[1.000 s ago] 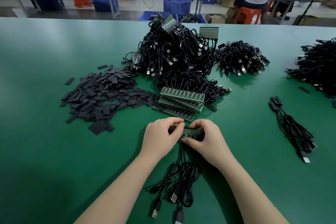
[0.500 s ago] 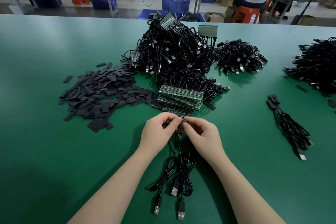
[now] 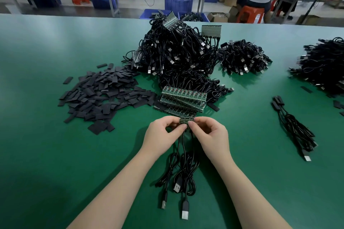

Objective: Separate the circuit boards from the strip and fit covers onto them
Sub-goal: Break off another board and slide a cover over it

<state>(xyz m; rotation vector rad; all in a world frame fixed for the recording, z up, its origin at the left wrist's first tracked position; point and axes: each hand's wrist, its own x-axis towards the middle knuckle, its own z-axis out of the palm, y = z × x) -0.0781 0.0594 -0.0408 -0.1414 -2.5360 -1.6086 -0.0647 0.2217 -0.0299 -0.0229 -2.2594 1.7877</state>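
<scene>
We've got both hands meeting at centre table. Left hand (image 3: 163, 135) has fingers curled, thumb and forefinger pinching the left end of a short strip (image 3: 186, 121) of boards. Right hand (image 3: 210, 134) does the same on the right end, thumb tip nearly touching the left thumb. The strip sits between the fingertips, mostly hidden; we can't tell how many boards are on it.

Black cables (image 3: 183, 165) hang from the strip toward us and lie between the forearms, USB plugs flat on the mat.

Just beyond the fingers: a stack of strips (image 3: 183, 98), nearly touching the held one. Behind that, the big cable heap (image 3: 176, 50). A smaller heap (image 3: 243, 57) is right of it, another pile (image 3: 323, 65) at the right edge.

Covers (image 3: 104, 93) are a loose black pile left of the stack, well apart from the left hand. A small bundle (image 3: 292, 124) lies to the right, well apart from the right hand.

Open green table (image 3: 46, 154) on both sides of the forearms; far edge is well behind the heaps.
</scene>
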